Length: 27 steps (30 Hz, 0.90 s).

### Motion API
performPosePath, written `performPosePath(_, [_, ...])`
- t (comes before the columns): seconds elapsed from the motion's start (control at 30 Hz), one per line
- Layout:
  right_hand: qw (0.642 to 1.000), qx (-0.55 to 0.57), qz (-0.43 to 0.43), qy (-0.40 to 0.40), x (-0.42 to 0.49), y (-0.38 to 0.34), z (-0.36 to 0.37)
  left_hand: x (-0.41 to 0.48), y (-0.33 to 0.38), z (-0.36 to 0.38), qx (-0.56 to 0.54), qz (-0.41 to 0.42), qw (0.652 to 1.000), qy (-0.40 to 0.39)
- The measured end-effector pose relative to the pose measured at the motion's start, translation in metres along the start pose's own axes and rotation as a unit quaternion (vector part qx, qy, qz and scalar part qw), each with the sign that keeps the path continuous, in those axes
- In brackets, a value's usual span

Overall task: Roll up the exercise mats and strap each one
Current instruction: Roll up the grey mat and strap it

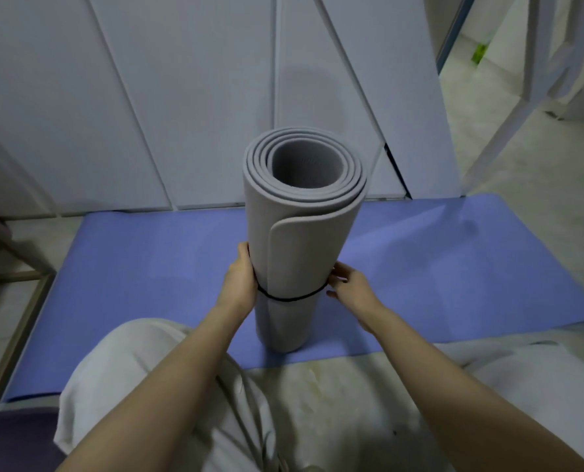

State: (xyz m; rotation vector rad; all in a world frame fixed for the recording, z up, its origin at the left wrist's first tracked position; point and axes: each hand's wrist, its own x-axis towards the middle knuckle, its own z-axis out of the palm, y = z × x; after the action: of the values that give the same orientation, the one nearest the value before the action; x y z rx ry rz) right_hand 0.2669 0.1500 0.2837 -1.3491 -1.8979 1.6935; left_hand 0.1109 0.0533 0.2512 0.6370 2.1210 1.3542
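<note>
Pale grey cupboard panels (198,97) fill the back of the room, and they stand on a light, slightly mottled floor (351,386). A blue mat (147,267) lies unrolled flat on that floor, running crosswise from the left to the right, with its far edge against the foot of the panels.

The grey mat (304,240) is rolled up and stands upright on the blue mat, near the middle of its near edge. The open top shows the spiral of layers, and the loose outer flap faces the camera. A thin black strap (290,299) circles the roll below its middle.

The left hand (241,281) is wrapped against the left side of the roll at strap height. Its thumb points up along the foam and its fingers go out of sight behind. The strap meets this hand at its lower edge. The right hand (351,286) is at the right side of the roll, its fingertips bent onto the strap where it rounds the edge.

Both bare forearms reach in from the bottom, over knees in pale trousers (130,362). A wooden frame (14,321) stands on the floor at the left end of the blue mat. A white metal frame (508,124) stands beyond its far right corner.
</note>
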Motion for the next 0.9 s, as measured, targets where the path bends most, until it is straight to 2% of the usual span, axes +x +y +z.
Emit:
performPosePath(0.13, [0.990, -0.136, -0.024, -0.010, 0.007, -0.002, 0.005, 0.009, -0.015, -0.013, 0.054, 0.013, 0.998, -0.024])
performPosePath(0.27, [0.979, -0.202, -0.017, -0.026, 0.015, -0.001, 0.005, 0.016, -0.012, -0.021, 0.068, -0.035, 0.995, -0.064])
performPosePath(0.37, [0.973, -0.227, -0.025, -0.044, 0.014, -0.005, -0.001, 0.020, -0.005, -0.028, 0.074, -0.019, 0.996, -0.042])
performPosePath(0.43, [0.970, -0.228, -0.083, -0.019, 0.014, -0.012, -0.006, 0.018, 0.008, -0.036, 0.023, -0.006, 1.000, -0.012])
performPosePath(0.5, [0.961, -0.214, -0.174, 0.038, 0.010, -0.027, -0.009, 0.011, 0.034, -0.045, -0.067, 0.017, 0.997, 0.012])
performPosePath(0.6, [0.903, -0.223, -0.349, 0.112, -0.004, -0.065, -0.019, -0.005, 0.079, -0.058, -0.186, 0.090, 0.979, 0.004])
performPosePath(0.7, [0.811, -0.337, -0.465, 0.115, -0.020, -0.105, -0.029, -0.015, 0.110, -0.065, -0.203, 0.165, 0.965, -0.014])
performPosePath(0.73, [0.790, -0.376, -0.472, 0.106, -0.022, -0.116, -0.032, -0.015, 0.116, -0.065, -0.192, 0.182, 0.964, -0.023])
performPosePath(0.8, [0.774, -0.442, -0.446, 0.087, -0.024, -0.138, -0.036, -0.015, 0.120, -0.065, -0.139, 0.210, 0.967, -0.033])
performPosePath(0.9, [0.731, -0.544, -0.407, 0.062, -0.029, -0.162, -0.036, -0.021, 0.120, -0.066, -0.007, 0.250, 0.968, -0.003])
